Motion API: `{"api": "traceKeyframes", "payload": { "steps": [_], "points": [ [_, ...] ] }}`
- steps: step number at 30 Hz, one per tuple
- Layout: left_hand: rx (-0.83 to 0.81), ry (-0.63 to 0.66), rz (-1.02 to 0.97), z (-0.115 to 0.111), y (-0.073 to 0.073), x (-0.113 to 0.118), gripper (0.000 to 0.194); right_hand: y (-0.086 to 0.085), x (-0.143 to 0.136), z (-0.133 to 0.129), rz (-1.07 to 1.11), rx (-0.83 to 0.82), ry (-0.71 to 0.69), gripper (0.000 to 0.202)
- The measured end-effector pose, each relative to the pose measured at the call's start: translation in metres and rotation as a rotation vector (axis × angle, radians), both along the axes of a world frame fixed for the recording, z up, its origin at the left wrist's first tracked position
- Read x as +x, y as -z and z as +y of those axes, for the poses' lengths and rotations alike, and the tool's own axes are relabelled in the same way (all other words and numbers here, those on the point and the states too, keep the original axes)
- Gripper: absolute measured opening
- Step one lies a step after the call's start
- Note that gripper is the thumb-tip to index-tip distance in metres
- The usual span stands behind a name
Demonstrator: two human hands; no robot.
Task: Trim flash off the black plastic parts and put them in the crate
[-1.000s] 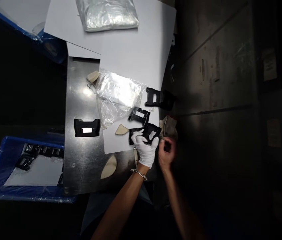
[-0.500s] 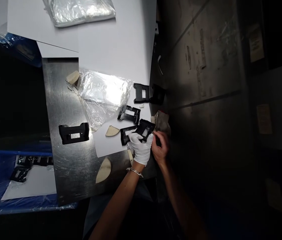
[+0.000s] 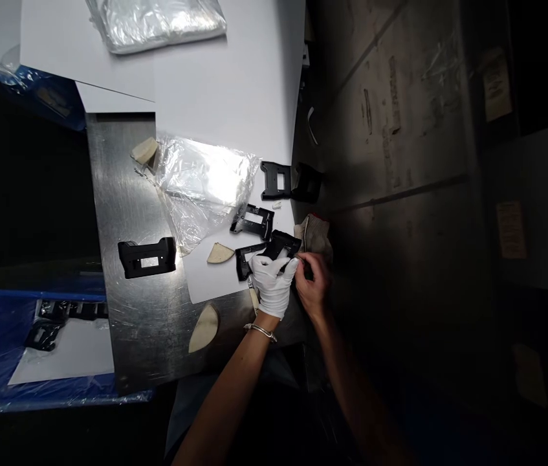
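Turned slightly since earlier, the black part [image 3: 282, 242] sits clamped in the gloved left fingers [image 3: 260, 265]; bare right fingers [image 3: 308, 258] close together beside its corner.

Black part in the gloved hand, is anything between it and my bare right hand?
The gloved left hand's thumb seems to be: it lies at the near edge of the black part, beside the right hand's fingers. The grey cloth lies beyond them, seemingly not between.
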State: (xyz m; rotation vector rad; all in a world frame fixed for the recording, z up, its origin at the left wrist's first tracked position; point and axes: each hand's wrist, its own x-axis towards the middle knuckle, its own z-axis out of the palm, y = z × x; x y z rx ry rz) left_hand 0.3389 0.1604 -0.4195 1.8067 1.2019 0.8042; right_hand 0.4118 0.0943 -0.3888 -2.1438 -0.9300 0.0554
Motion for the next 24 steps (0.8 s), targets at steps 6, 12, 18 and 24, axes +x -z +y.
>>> {"api": "traceKeyframes", "payload": {
  "steps": [6,12,18,24],
  "points": [
    [-0.033,0.002,-0.020,0.002,-0.002,0.000,0.029,-0.007,0.002,0.003,-0.022,0.035,-0.044,0.014],
    [-0.136,-0.050,-0.078,0.003,-0.008,0.006,0.032,-0.010,0.000,0.003,-0.009,0.040,-0.093,0.015],
    [-0.177,-0.155,-0.146,0.010,-0.021,-0.002,0.035,-0.009,-0.002,0.003,0.202,0.135,0.294,0.019],
    [-0.161,-0.234,-0.170,0.028,-0.054,-0.056,0.031,-0.049,-0.003,0.026,0.181,0.505,0.621,0.022]
  ]
}}
